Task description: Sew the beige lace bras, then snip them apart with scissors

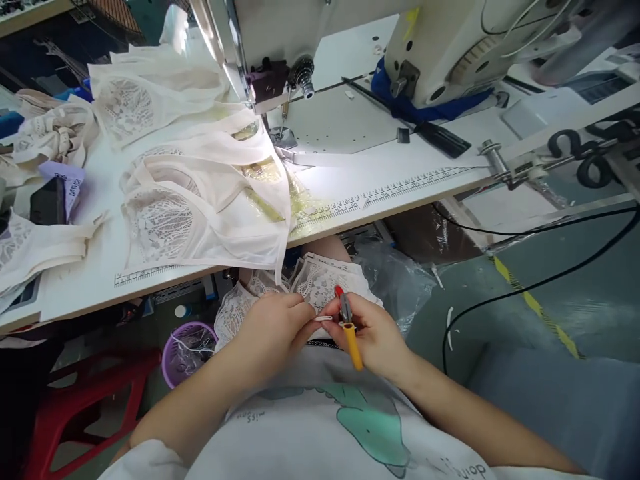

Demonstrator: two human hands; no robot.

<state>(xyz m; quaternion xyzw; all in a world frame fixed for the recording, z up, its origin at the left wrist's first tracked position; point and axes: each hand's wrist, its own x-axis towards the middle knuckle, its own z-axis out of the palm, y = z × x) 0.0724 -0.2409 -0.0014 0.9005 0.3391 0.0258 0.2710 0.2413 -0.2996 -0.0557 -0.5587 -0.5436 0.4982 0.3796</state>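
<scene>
Over my lap, my left hand point(280, 320) is closed, its fingertips pinching one end of a narrow white strip point(323, 319). My right hand point(375, 333) faces it, thumb and finger at the strip's other end. Tucked in that same hand is a pair of small snips point(352, 343) with a yellow handle, a metal head and a red part. Under both hands, white lace bra pieces point(325, 283) lie across my lap. Whether the strip joins the lace is hidden by my fingers.
A sewing machine point(435, 60) stands on the white table point(425, 175), which has a printed ruler along its front edge. White bras point(215, 200) lie left of the needle. Below are a purple basket point(167, 360), a red stool point(90, 400) and a black cable point(500, 300).
</scene>
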